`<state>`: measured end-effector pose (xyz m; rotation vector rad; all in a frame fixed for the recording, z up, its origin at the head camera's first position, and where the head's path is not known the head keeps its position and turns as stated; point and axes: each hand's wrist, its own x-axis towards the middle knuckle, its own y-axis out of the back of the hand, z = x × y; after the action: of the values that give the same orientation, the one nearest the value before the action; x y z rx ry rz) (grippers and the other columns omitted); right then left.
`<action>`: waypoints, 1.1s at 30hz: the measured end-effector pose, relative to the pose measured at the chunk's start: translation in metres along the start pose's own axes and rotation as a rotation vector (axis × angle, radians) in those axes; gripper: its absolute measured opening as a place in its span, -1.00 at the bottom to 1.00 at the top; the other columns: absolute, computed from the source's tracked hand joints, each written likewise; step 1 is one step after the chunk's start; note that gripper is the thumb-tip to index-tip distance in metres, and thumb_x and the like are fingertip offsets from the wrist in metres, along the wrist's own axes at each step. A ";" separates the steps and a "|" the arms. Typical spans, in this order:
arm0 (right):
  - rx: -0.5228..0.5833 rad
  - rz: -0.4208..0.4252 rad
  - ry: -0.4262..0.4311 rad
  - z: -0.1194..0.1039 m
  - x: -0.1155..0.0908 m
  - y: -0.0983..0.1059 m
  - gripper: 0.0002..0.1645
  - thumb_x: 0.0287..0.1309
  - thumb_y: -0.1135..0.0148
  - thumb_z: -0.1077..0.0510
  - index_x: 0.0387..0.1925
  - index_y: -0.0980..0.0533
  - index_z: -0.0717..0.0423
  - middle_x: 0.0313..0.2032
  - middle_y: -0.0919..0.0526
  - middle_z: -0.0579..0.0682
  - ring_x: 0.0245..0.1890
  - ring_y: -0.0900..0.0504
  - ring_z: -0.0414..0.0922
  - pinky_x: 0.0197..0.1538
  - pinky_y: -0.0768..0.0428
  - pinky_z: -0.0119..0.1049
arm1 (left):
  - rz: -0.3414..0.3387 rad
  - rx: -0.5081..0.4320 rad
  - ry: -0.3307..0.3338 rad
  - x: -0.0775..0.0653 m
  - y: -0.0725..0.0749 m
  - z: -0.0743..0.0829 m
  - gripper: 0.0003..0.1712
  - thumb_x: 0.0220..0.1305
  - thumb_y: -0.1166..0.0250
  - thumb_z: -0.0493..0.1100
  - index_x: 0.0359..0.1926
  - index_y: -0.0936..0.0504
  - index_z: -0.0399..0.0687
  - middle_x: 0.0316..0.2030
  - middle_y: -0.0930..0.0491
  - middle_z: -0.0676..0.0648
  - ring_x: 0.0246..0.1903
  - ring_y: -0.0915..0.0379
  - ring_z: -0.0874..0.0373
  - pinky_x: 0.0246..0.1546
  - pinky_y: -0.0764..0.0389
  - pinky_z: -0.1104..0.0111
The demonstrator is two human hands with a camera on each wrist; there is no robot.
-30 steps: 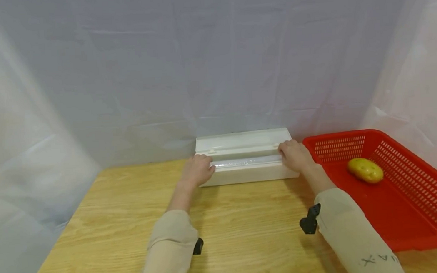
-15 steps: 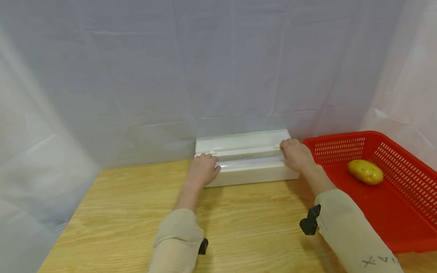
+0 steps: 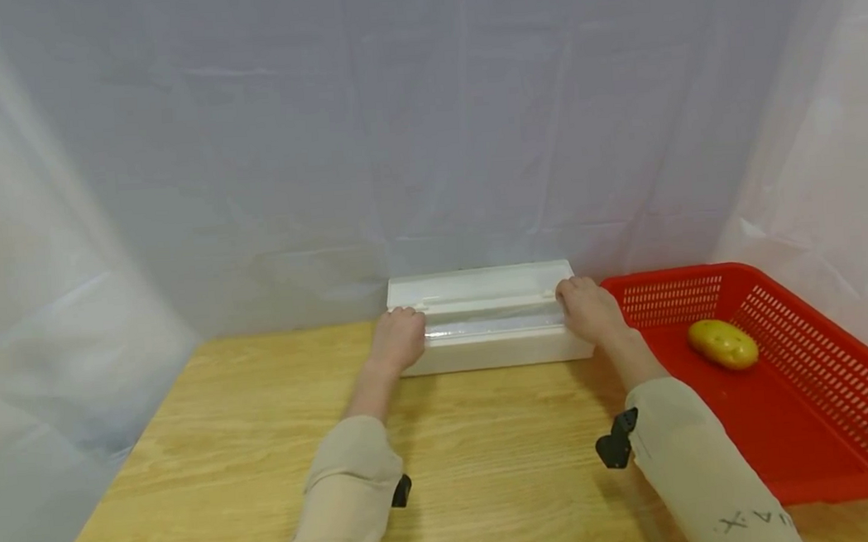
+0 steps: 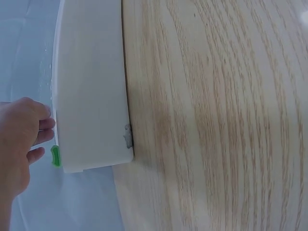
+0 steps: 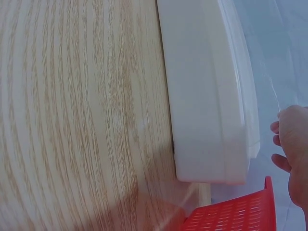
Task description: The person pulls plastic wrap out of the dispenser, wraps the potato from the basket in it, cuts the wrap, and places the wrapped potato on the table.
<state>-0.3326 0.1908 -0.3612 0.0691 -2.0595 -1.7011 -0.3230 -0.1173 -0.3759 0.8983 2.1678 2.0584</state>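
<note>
A long white cling film dispenser [image 3: 499, 352] lies at the back of the table, its lid [image 3: 479, 283] raised against the wall sheet. Clear cling film [image 3: 493, 324] shines across its opening. At the left end, my left hand [image 3: 398, 339] pinches the film's edge with curled fingers; in the left wrist view a green piece [image 4: 56, 156] shows on the box's end just below the fingers. My right hand [image 3: 589, 311] pinches the film at the right end. From the right wrist, the film [image 5: 269, 72] runs taut to the thumb and fingertips [image 5: 275, 127].
To the right, a red plastic basket [image 3: 828, 489] with perforated walls stands close by the right forearm. One yellow potato [image 3: 724, 344] lies in it. Pale plastic sheeting [image 3: 426, 139] hangs right behind the wooden table [image 3: 491, 466].
My left hand moved slightly right along the dispenser, then a little back left. Its thumb, sticking out earlier, is now tucked in at the film. My right hand has barely moved.
</note>
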 end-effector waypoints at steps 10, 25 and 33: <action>-0.050 0.040 0.058 -0.001 -0.005 0.000 -0.89 0.17 0.02 0.36 -0.33 -0.45 0.32 -0.38 -0.49 0.17 -0.28 -0.45 0.13 -0.17 -0.46 -0.06 | 0.045 0.003 -0.036 -0.004 0.010 -0.003 -0.90 0.07 -0.18 -0.40 -0.54 -0.52 -0.22 -0.62 -0.47 -0.10 -0.54 -0.44 -0.02 -0.50 -0.48 0.22; -0.178 0.122 0.135 0.002 -0.002 0.004 -0.87 0.15 -0.09 0.29 -0.42 -0.52 0.29 -0.41 -0.55 0.17 -0.31 -0.47 0.11 -0.18 -0.47 -0.06 | 0.039 0.032 -0.016 -0.003 0.016 -0.011 -0.89 0.13 -0.13 -0.37 -0.50 -0.52 -0.20 -0.59 -0.48 -0.08 -0.52 -0.43 0.02 -0.34 -0.49 0.18; -0.198 0.107 0.091 0.000 -0.004 0.005 -0.93 0.14 -0.07 0.32 -0.43 -0.45 0.26 -0.41 -0.51 0.17 -0.27 -0.46 0.15 -0.19 -0.43 0.00 | 0.109 0.013 -0.023 -0.007 0.012 -0.012 -0.94 0.09 -0.11 -0.38 -0.45 -0.51 -0.24 -0.54 -0.50 -0.11 -0.46 -0.45 0.00 -0.26 -0.49 0.17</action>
<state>-0.3277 0.1933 -0.3579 -0.0266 -1.7886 -1.7914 -0.3174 -0.1316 -0.3655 1.0591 2.1695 2.0717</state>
